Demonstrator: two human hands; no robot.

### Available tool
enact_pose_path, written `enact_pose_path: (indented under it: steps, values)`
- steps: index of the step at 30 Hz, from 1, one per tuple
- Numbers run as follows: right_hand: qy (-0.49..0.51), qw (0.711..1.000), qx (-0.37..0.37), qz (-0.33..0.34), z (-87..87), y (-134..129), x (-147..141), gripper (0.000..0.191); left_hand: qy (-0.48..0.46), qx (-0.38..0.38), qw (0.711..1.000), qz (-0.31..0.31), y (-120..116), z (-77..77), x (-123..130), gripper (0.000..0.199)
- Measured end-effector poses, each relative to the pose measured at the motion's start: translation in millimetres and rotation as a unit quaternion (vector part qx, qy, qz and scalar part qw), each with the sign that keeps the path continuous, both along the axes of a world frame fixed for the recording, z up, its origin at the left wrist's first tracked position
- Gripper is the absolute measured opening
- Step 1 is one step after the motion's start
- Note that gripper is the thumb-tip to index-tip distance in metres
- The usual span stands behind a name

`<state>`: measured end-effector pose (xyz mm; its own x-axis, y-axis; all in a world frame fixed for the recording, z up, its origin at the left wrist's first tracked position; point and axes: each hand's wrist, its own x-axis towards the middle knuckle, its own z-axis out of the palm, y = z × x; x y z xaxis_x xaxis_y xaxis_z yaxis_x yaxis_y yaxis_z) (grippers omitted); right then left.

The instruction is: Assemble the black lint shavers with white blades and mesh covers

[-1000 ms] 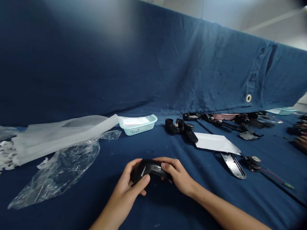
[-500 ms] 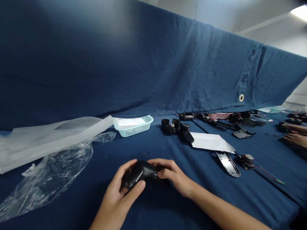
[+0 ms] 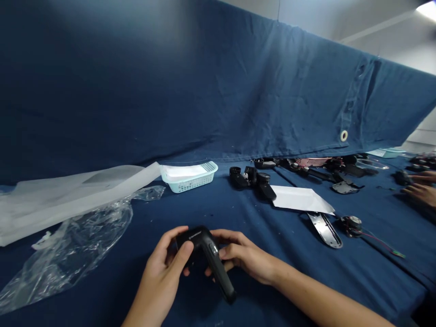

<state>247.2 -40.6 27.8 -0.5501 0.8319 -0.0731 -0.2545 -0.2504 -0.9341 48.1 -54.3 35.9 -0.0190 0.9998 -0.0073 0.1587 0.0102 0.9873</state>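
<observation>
Between my hands is a black handheld device [image 3: 218, 268], shaped like a small hair dryer, with pale lettering on its head and a switch panel on the handle. My left hand [image 3: 169, 262] wraps round the head, thumb on top. Pinching the upper handle beside the switch panel is my right hand [image 3: 243, 254], fingers partly hidden behind it. The handle slants down toward me, its lower end free. Beneath lies a dark blue cloth [image 3: 200, 206].
At left lie white sheeting [image 3: 85, 193] and crumpled clear plastic [image 3: 85, 250]. A light blue basket [image 3: 192, 183] stands behind. Rightward are black housings [image 3: 252, 179], white paper [image 3: 301, 200], a half shell [image 3: 325, 230] and a wired motor [image 3: 352, 225]. Another person's hands [image 3: 422, 188] are far right.
The device has been turned so its handle now points down toward me and the switch panel faces up. My right hand's grip has shifted on the handle; my left hand still holds the head.
</observation>
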Motion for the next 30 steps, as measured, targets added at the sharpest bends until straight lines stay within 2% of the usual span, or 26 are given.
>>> enact_pose_path:
  steps: [4, 17, 25, 30]
  values:
    - [-0.005, 0.999, 0.019, 0.027, 3.0, -2.9, -1.5, 0.049, 0.017, 0.002, 1.0, -0.017, -2.2, -1.0, -2.9, 0.06]
    - [-0.039, 0.997, 0.041, 0.048, 3.2, -0.6, -0.2, 0.027, 0.087, 0.014, 0.996, -0.011, -0.4, -1.2, -2.9, 0.058]
    - [-0.023, 0.999, 0.018, 0.029, 0.4, 1.3, -0.7, 0.038, 0.036, -0.039, 0.998, 0.015, -4.5, 2.8, 0.0, 0.061]
    - [-0.022, 0.999, 0.015, 0.039, -0.2, 0.4, 0.7, 0.038, 0.043, -0.032, 0.999, 0.003, -6.3, 1.1, -1.1, 0.058]
